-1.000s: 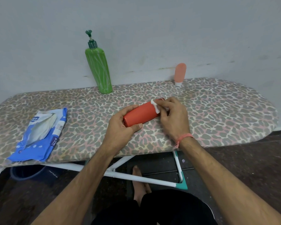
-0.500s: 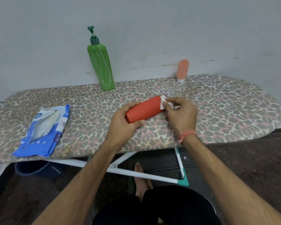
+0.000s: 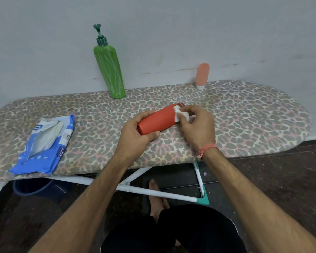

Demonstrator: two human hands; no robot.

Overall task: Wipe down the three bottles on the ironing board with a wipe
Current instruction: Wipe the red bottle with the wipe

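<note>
Left hand [image 3: 135,136] wraps the base end of the red bottle [image 3: 158,118], fingers curled over the top and thumb tucked underneath, holding it on its side just over the ironing board [image 3: 244,115], cap end angled away toward the wall. Right hand [image 3: 197,125] is at that far end, fingertips pinching a small bunched white wipe [image 3: 179,114] and pressing it against the bottle's shoulder right by the cap. Beyond the left hand's grip, near the wall, the green pump bottle [image 3: 109,70] stands upright; beyond the right hand, also at the wall edge, the small peach tube [image 3: 202,75] stands on its white cap. Well off to the left of the gripped bottle lies the blue wipes packet [image 3: 42,145], flap open, near the board's front edge.
</note>
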